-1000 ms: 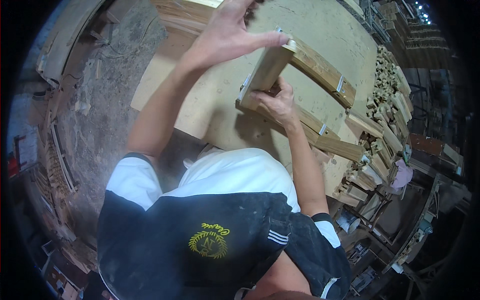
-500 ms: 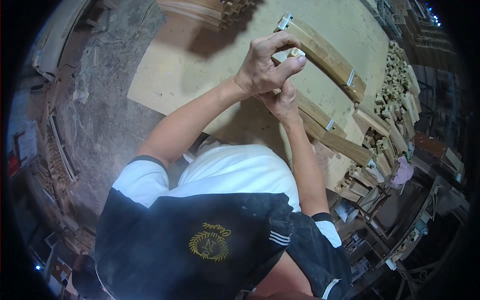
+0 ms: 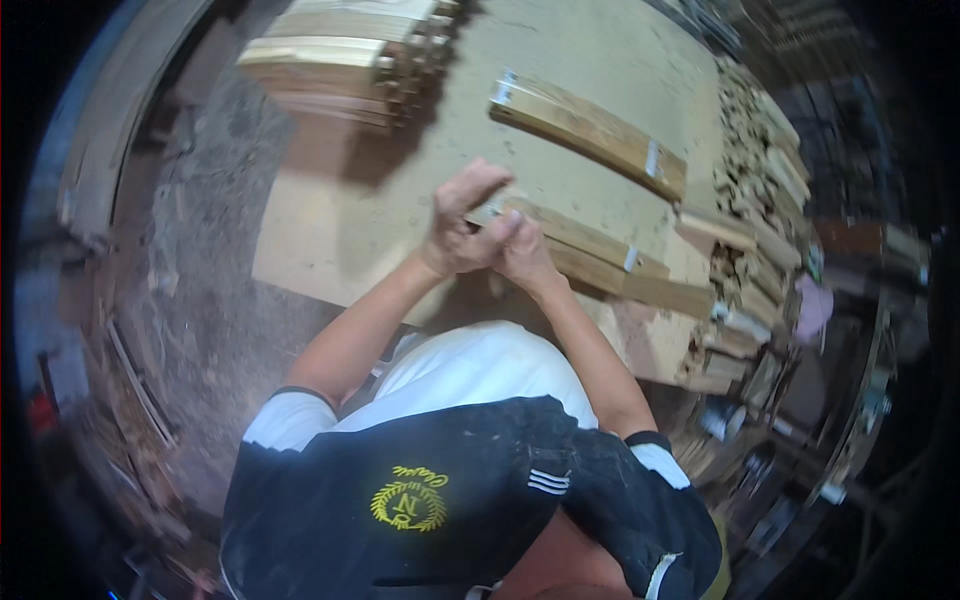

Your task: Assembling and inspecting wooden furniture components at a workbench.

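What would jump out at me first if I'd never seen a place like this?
Probably the left hand and right hand, close together over the pale board at the picture's centre, too blurred to tell what they hold. Next, perhaps, the stack of wooden pieces at upper left and the heap of wood pieces along the board's right side. The yellow emblem on the dark part of the shirt stands out near the bottom.

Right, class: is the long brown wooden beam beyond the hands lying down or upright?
Lying down: the beam stretches lengthwise across the pale flat board.
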The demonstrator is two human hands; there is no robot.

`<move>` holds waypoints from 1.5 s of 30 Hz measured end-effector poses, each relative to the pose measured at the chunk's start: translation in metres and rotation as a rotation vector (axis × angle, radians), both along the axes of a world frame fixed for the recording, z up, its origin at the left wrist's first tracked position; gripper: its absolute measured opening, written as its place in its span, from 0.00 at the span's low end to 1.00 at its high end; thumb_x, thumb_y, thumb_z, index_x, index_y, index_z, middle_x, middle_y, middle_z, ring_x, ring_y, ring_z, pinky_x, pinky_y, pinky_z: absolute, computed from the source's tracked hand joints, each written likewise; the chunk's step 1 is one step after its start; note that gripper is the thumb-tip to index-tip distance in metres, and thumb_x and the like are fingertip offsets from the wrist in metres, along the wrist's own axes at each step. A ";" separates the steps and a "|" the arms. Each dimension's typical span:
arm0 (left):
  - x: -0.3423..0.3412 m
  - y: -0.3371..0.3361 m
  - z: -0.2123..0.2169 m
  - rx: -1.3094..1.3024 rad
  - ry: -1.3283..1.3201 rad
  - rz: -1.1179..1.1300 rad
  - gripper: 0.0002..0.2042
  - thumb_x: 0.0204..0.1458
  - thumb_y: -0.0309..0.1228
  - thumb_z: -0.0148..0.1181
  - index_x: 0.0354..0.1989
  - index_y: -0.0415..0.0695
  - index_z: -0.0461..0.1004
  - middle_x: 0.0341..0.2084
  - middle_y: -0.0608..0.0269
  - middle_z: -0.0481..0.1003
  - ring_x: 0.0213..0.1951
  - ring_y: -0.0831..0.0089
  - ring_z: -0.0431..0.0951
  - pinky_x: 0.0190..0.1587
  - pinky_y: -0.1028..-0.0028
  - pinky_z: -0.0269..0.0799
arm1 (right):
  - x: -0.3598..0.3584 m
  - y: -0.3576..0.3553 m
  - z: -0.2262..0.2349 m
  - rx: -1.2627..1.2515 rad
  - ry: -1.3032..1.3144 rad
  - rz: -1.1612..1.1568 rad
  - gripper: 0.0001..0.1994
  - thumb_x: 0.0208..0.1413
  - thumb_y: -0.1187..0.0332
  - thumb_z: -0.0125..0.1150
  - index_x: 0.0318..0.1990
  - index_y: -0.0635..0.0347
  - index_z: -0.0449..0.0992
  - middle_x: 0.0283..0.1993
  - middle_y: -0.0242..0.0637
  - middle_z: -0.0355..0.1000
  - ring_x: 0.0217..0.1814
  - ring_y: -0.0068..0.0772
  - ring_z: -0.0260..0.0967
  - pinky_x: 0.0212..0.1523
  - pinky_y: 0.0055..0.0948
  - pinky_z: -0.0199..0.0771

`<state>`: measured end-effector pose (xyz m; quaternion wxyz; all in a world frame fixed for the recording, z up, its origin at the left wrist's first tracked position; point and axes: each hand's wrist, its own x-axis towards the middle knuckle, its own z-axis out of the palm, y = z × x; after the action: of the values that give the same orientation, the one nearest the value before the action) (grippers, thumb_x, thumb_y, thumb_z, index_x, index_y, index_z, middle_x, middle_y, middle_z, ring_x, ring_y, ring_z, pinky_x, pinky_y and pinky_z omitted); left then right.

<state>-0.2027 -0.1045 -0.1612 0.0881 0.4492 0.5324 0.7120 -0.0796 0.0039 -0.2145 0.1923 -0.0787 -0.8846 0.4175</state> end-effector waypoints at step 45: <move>0.006 0.001 0.062 0.222 -0.206 0.177 0.31 0.64 0.48 0.44 0.60 0.27 0.65 0.50 0.44 0.74 0.55 0.55 0.75 0.60 0.61 0.68 | 0.273 0.168 0.143 -1.010 0.981 -0.962 0.12 0.56 0.63 0.64 0.42 0.61 0.75 0.40 0.43 0.78 0.45 0.41 0.76 0.51 0.46 0.78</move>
<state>-0.1969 -0.1032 -0.0990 0.0289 0.3322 0.4764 0.8136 0.1929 0.1720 -0.0719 0.6519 -0.3326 -0.2793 0.6216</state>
